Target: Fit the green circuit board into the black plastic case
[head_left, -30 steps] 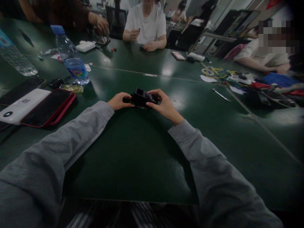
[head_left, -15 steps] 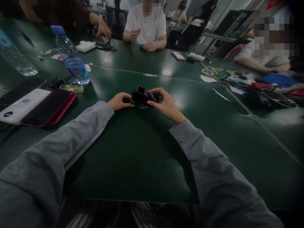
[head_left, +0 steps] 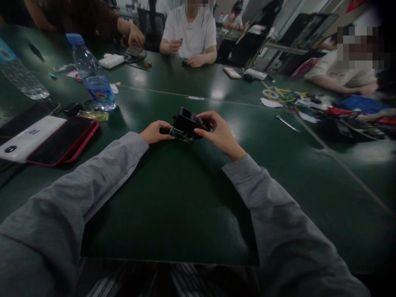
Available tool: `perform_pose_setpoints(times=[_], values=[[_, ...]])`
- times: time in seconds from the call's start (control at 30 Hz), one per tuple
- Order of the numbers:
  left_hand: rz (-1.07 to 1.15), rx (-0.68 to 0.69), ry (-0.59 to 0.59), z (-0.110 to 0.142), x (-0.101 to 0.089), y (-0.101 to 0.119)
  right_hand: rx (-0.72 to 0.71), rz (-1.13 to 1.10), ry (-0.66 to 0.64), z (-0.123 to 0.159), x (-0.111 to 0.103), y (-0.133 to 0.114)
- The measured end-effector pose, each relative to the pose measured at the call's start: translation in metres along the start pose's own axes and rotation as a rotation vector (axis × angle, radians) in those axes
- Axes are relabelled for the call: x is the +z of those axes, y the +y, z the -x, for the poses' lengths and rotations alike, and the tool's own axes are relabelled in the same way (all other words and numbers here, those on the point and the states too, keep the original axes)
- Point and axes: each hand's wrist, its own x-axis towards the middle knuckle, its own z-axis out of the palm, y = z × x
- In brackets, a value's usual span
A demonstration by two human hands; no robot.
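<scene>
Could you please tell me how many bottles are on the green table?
2: a bottle at the left edge, partly cut off, and a blue-capped bottle right of it.

Left edge and upper left: a labelled bottle (head_left: 23, 76), cut by the frame, and a blue-capped bottle (head_left: 95, 78) of clear plastic, partly filled. Below these, at left: a red-edged phone (head_left: 62, 140) beside a flat white object (head_left: 31, 134). Upper centre: a seated person in a white shirt (head_left: 192, 35), across the green table (head_left: 167, 206). Right: a metal wrench (head_left: 287, 123), near a tangle of cables (head_left: 305, 99) and blue material (head_left: 365, 104).
</scene>
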Motion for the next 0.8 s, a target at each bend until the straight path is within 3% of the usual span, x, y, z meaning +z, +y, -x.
perform_pose_setpoints(times=[0.4, 0.8], values=[[-0.031, -0.043, -0.005, 0.001, -0.001, 0.004, -0.042, 0.028, 0.044, -0.005, -0.009, 0.008], [-0.055, 0.003, 0.002, 0.002, -0.002, 0.000, -0.030, 0.086, 0.155, -0.008, -0.026, 0.023]])
